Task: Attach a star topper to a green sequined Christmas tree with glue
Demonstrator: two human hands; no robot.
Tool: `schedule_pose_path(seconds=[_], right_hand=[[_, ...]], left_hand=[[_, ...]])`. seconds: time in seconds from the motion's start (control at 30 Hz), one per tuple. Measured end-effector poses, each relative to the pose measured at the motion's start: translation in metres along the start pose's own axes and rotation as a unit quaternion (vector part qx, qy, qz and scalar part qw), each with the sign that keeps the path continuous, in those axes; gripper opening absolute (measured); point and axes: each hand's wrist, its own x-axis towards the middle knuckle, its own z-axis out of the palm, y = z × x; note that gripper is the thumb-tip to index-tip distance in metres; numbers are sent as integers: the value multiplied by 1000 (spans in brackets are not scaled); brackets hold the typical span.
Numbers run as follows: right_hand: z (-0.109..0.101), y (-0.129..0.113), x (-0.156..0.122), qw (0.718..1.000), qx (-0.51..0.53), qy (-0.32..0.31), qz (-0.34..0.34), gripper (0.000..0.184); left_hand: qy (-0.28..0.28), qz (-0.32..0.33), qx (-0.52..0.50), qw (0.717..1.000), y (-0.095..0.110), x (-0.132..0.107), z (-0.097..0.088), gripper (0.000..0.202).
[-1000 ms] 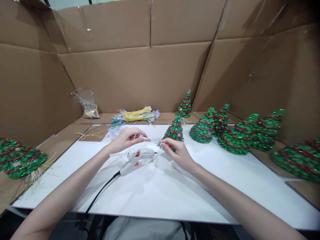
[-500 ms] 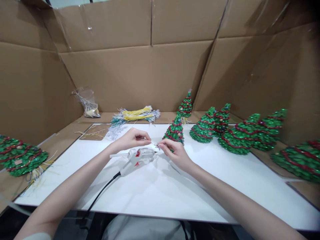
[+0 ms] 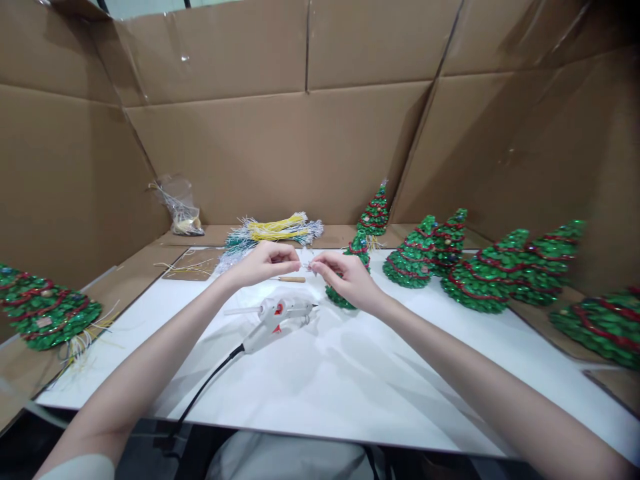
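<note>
My left hand (image 3: 270, 261) and my right hand (image 3: 349, 275) meet above the white board, fingertips pinched and nearly touching. Between them shows a small pale, shiny piece (image 3: 308, 266), too small to name; the right fingertips grip it. What the left fingertips pinch is hidden. Just below lies a white hot glue gun (image 3: 281, 313), its nozzle pointing right and a clear glue stick (image 3: 243, 311) out of its back. A wooden-handled tool (image 3: 291, 279) rests under my left fingers. Behind my right hand stands a small green Christmas tree (image 3: 357, 245), partly covered.
More green trees with red garlands (image 3: 410, 257) stand at the right, another tree (image 3: 43, 313) at the left. Bundled yellow, white and green wires (image 3: 277, 230) lie at the back beside a plastic bag (image 3: 183, 207). Cardboard walls (image 3: 240, 153) enclose the board; a black cord (image 3: 210, 381) crosses its front edge.
Both hands have risen away from the glue gun toward the back of the board, still pinched together. The wooden-handled tool has come into sight, and the right hand covers more of the small tree.
</note>
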Motion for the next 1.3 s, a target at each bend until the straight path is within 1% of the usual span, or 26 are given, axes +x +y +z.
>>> schedule_pose_path(seconds=[0.13, 0.23, 0.3, 0.43, 0.57, 0.63, 0.77, 0.97, 1.17, 1.3], right_hand=[[-7, -12, 16, 1000, 12, 12, -21, 25], [-10, -19, 16, 999, 29, 15, -20, 26], [-10, -21, 12, 999, 32, 7, -18, 25], [-7, -20, -4, 999, 34, -6, -1, 25], [0, -14, -16, 999, 43, -6, 22, 25], [3, -12, -18, 999, 44, -5, 27, 26], [6, -11, -20, 998, 58, -9, 35, 29], [9, -6, -23, 995, 83, -17, 51, 33], [11, 1, -26, 996, 69, -13, 63, 33], [12, 4, -27, 995, 70, -2, 72, 32]], left_hand=[[23, 14, -10, 1000, 7, 3, -13, 25], [24, 14, -16, 999, 12, 2, -17, 23], [12, 12, -19, 1000, 14, 0, -15, 24], [-14, -5, -39, 999, 16, -6, -4, 27], [-22, -32, -52, 998, 11, -11, 6, 26], [-23, -35, -56, 998, 8, -13, 8, 26], [-18, -31, -62, 997, 3, -15, 10, 28], [7, -34, -83, 996, 3, -17, 13, 30], [15, -36, -74, 996, -5, -19, 15, 30], [52, -33, -73, 995, -11, -19, 18, 28]])
